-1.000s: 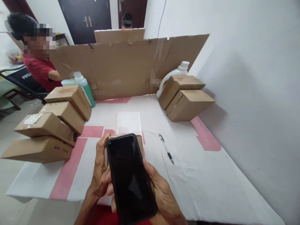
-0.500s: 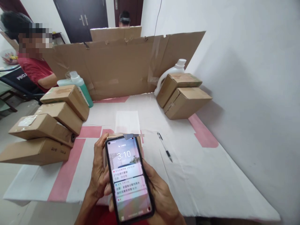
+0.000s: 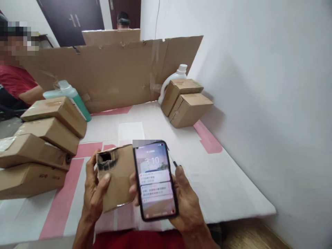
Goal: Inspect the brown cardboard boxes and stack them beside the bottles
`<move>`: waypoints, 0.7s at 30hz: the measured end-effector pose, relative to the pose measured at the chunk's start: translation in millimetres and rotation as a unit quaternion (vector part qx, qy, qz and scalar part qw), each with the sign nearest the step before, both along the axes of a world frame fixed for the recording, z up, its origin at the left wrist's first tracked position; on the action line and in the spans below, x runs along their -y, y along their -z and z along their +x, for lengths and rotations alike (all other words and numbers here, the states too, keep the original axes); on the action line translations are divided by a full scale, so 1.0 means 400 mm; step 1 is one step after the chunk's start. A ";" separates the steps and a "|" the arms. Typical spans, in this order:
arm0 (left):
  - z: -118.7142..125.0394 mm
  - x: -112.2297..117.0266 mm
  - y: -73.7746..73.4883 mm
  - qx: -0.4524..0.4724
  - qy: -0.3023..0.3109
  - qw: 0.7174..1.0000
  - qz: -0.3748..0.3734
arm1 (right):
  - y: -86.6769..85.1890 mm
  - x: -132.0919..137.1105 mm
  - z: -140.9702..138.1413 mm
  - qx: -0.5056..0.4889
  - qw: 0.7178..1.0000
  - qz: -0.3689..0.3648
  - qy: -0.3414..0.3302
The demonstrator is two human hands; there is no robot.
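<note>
My left hand [image 3: 94, 193] grips a small cardboard box [image 3: 118, 183] by its left side, thumb on the face. Near that face's upper left corner is a dark hole with black smudges around it. In my right hand [image 3: 188, 204] is a smartphone [image 3: 155, 186] in a black case, its lit lock screen reading 3:10 and turned toward me. The phone covers the box's right edge. Behind the phone and my right thumb, a pen [image 3: 175, 164] lies on the table, mostly hidden.
Several cardboard boxes [image 3: 33, 176] line the table's left side, beside a green liquid bottle [image 3: 77, 103]. Two boxes [image 3: 192, 110] and a white jug [image 3: 166, 84] stand at the back right. A cardboard panel [image 3: 114, 76] closes off the back. A person [image 3: 15, 79] sits at left, another behind the panel.
The phone has moved right, off the small box that was behind it, and the box's face now shows. My hands are farther apart. The view has turned right.
</note>
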State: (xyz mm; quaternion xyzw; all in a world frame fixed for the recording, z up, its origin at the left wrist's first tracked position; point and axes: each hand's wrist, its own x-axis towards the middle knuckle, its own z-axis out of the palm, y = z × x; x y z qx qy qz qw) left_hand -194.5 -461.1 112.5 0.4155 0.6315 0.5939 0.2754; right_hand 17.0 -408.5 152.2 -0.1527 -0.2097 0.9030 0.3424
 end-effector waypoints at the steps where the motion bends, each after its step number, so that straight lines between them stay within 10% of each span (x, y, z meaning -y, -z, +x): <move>1: -0.004 0.000 -0.001 0.012 -0.004 1.000 -0.006 | 0.013 -0.015 0.016 0.019 0.999 0.007 0.032; 7: -0.014 -0.007 -0.013 0.011 -0.029 0.999 -0.005 | 0.203 -0.103 0.095 0.291 0.933 0.027 0.211; 12: -0.031 -0.024 0.002 0.005 -0.041 0.999 -0.003 | 0.363 -0.122 0.118 0.544 0.782 0.223 0.206; 21: -0.100 -0.087 0.021 0.077 -0.044 0.996 -0.034 | 0.465 -0.123 0.136 0.710 0.566 0.358 0.217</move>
